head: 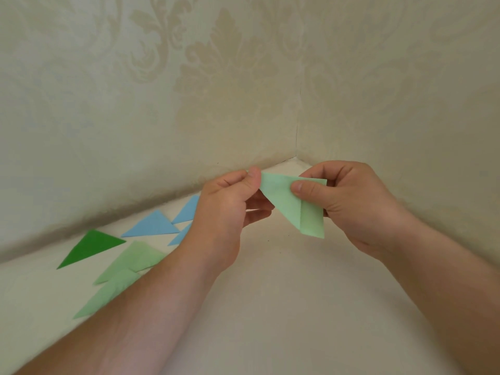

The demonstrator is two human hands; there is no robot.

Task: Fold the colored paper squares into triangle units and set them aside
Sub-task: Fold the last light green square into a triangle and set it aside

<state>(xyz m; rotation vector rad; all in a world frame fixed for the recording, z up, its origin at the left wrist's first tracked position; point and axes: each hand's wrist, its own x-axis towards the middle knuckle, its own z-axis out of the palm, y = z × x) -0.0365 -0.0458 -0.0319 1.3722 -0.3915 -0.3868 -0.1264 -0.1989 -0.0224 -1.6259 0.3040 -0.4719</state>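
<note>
Head cam looking down at both forearms reaching in over a pale tabletop [284,307]. On the left side of it sit the finished triangles: two light green triangles [130,262] overlapping closest to me, partly under the left forearm, then a dark green triangle [90,246] just beyond them, and three blue triangles [154,225] further back near the wall, one mostly hidden behind the left hand. Up in the air over the table, the light green paper [290,201] is half folded, with a flap doubled over on its right side. Left hand [224,212] pinches its upper left corner between thumb and fingers, right hand [354,204] pinches the upper right edge, thumb on top. Behind it all, patterned cream wallpaper [189,77] meets in a corner.
</note>
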